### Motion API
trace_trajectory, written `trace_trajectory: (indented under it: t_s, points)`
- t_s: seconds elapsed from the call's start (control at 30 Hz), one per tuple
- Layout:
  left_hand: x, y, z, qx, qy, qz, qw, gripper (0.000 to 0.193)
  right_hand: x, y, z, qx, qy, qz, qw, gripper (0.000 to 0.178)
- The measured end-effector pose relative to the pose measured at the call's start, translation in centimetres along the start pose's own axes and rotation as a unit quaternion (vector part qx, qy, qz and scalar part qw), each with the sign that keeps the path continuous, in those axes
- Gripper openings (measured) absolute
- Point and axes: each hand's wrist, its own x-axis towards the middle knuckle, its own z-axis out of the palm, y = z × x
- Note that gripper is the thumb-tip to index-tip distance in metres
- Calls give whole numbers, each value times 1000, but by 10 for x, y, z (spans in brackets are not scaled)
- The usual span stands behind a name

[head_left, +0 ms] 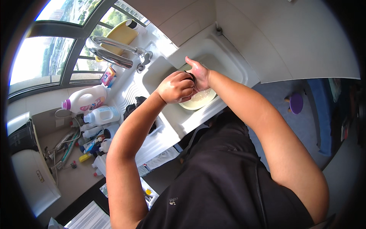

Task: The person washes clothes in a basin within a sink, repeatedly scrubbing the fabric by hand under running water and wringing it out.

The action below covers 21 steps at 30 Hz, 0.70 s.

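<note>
Nearest the camera spreads the wearer's plain black fabric top (217, 183); beyond it the bare left hand (176, 87) is clenched around a small, soft-looking black piece (191, 76), pressed against the right palm; the right hand (202, 75) has its thumb stretched away, its fingers too hidden to tell whether they grip; below the grip sits a pale yellow-green round basin (193, 108) of sudsy water, inside a white ceramic sink (241, 65); the hand-rubbing looks under way rather than finished; a dark crumpled cloth (132, 108) lies left of the grip, and whether it is done or waiting cannot be told.
</note>
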Motion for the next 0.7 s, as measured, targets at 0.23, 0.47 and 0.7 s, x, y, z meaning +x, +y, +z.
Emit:
trace_trajectory:
  t_s: [0.23, 0.47, 0.7]
  points:
    - [-7, 10, -13, -70, -168, 162, 970, 16, 23, -1, 61, -130, 105, 98, 981, 94]
    - [2, 3, -25, -42, -68, 107, 991, 17, 51, 17, 29, -96, 54, -97, 989, 28]
    - [13, 24, 5, -8, 148, -158, 976, 23, 64, 36, 11, 66, 22, -201, 977, 20]
